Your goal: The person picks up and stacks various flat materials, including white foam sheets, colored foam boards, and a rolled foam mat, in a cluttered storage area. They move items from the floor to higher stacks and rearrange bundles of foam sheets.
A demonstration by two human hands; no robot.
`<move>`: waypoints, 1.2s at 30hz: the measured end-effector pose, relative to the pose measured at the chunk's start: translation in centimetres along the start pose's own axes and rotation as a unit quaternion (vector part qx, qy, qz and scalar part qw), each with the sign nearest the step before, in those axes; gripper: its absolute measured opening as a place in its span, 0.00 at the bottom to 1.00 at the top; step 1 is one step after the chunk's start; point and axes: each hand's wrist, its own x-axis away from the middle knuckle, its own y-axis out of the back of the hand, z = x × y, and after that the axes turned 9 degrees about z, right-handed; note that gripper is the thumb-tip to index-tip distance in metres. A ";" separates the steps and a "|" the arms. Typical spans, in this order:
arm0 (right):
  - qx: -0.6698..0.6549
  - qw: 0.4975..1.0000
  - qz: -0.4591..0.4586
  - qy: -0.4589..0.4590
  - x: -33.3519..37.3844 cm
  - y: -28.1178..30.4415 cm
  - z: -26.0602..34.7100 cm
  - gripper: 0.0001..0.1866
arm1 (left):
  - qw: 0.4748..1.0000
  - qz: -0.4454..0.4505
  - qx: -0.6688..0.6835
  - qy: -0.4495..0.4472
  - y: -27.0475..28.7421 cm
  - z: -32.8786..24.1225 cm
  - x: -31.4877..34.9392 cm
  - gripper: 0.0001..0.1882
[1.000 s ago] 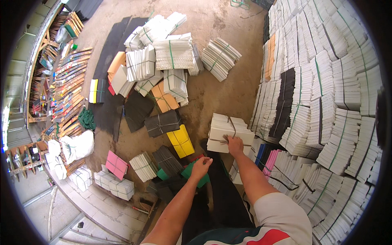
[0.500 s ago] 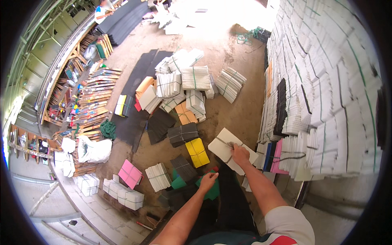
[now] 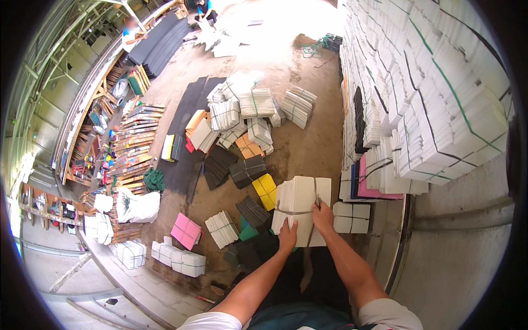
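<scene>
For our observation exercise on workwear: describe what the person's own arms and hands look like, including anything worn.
Both forearms are bare; the left hand and right hand wear no gloves, and no watch or rings are visible. Short white sleeves cover the upper arms at the picture's lower edge.

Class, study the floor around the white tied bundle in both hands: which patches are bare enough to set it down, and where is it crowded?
Bare brown floor lies between the white bundle heap and the stacked wall of white bundles, just beyond the held tied bundle. It is crowded left of the left hand: yellow pack, dark packs, pink pack. The right hand grips the strap.
</scene>
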 end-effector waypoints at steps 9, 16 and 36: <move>-0.003 0.994 0.007 -0.112 7.1 4.1 -7.2 0.19 | 0.993 0.116 0.000 -0.015 -6.1 1.0 7.1 0.40; -0.034 0.981 -0.008 -0.190 13.1 8.7 -14.7 0.21 | 0.979 0.199 -0.051 0.004 -11.8 3.7 11.5 0.51; -0.262 0.819 -0.238 -0.452 28.5 5.9 -28.4 0.23 | 0.789 0.532 -0.304 0.053 -19.5 9.8 9.1 0.54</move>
